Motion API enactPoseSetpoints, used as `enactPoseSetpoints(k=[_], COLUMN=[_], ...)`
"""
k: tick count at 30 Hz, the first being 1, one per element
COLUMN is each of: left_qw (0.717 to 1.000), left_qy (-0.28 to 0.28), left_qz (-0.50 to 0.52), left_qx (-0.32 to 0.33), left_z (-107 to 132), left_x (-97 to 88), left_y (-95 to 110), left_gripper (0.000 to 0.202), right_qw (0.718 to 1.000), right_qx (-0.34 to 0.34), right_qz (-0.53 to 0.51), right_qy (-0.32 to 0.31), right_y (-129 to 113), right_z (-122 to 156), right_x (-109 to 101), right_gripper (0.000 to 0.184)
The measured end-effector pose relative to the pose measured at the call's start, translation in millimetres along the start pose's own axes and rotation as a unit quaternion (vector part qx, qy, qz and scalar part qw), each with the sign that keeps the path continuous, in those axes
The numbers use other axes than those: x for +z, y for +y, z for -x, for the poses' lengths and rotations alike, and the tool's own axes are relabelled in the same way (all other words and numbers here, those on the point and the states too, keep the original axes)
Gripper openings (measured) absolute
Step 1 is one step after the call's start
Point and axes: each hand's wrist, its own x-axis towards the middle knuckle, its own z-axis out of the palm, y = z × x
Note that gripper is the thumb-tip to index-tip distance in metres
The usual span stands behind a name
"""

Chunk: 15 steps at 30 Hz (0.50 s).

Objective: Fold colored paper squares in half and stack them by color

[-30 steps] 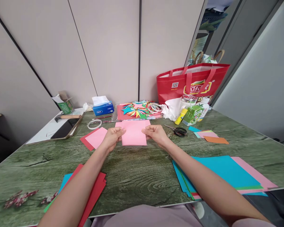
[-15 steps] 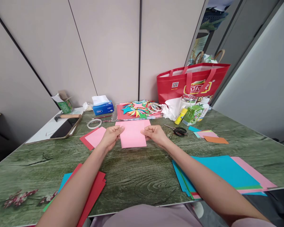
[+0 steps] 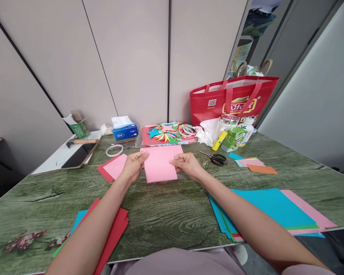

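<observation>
A sheet of pink paper [image 3: 160, 166] is held up over the middle of the table, its lower edge toward me. My left hand [image 3: 134, 165] pinches its left edge, thumb on top. On the opposite edge, my right hand [image 3: 185, 163] grips it the same way. The fingers under the paper are hidden. Left of my left hand lie a pink square [image 3: 114, 167] and a red paper [image 3: 104, 171] beneath it. Black-handled scissors [image 3: 216, 158] rest just right of my right hand.
Coloured sheets [image 3: 272, 208] are stacked under my right forearm, red sheets [image 3: 116, 233] under my left. Behind stand a blue tissue box [image 3: 124, 131], paper stars [image 3: 166, 133], a yellow glue stick [image 3: 219, 141] and a red bag [image 3: 206, 109]. A phone [image 3: 78, 155] and hammer [image 3: 83, 141] lie left.
The pink paper's lower edge has come slightly nearer to me. Both hands keep their hold with only small shifts of the fingers.
</observation>
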Motion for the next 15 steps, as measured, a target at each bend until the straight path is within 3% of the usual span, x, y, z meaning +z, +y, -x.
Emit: enactPoseSetpoints(k=[8,15], left_qw=[1.0,0.99], left_qy=[0.011,-0.1], left_qz=[0.008,-0.036], left_qx=[-0.022,-0.09], left_z=[-1.6,0.5], left_x=[0.1,0.2], left_y=[-1.1,-6.8], left_gripper=[0.03,0.033], right_qw=[1.0,0.997], right_qx=[-0.007,-0.033], right_qz=[-0.006,-0.025], right_qy=[0.009,0.061], right_y=[-0.5,2.2], right_z=[-0.7,-7.0], right_x=[0.6,-8.0], right_gripper=[0.032,0.034])
